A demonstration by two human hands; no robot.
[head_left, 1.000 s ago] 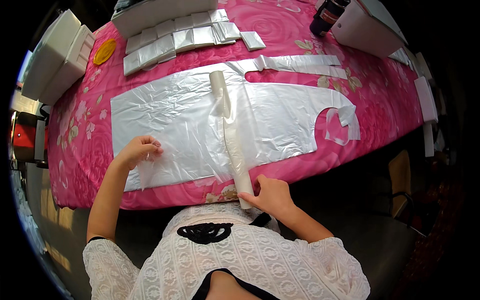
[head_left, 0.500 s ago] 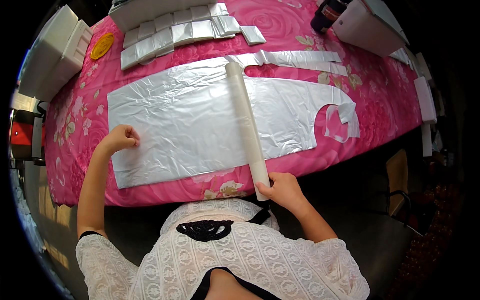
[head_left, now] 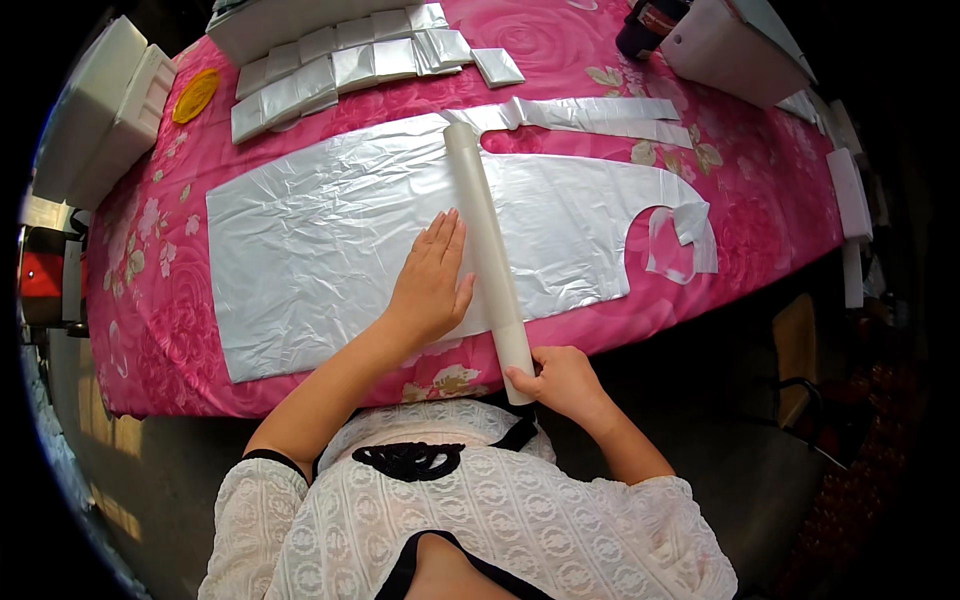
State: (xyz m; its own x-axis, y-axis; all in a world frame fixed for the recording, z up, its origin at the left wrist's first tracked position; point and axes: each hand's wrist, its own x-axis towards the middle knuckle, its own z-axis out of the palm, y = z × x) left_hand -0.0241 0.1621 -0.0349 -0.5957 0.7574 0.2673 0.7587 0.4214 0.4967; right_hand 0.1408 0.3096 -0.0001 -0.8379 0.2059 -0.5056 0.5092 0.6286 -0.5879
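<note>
A thin, silvery-white plastic apron (head_left: 320,230) lies spread on the table, with its long strips at the far right and a curved cut-out at the right end. Across it rests a pale, long tube (head_left: 487,240), its near end sticking out past the table edge. My right hand (head_left: 565,383) grips that near end, thumb on top. Flat on the plastic, just left of the tube, is my left hand (head_left: 430,285), fingers stretched out and holding nothing.
Folded silvery packets (head_left: 350,65) lie in rows at the back, beside a white box (head_left: 290,25). A yellow oval object (head_left: 196,95) is at the far left near white foam boxes (head_left: 105,120). At the back right stand a dark cup (head_left: 648,28) and a whitish bin (head_left: 735,55).
My left hand has moved from the apron's left end rightward to beside the tube, and its curled fingers have straightened. My right hand keeps its grip on the tube.
</note>
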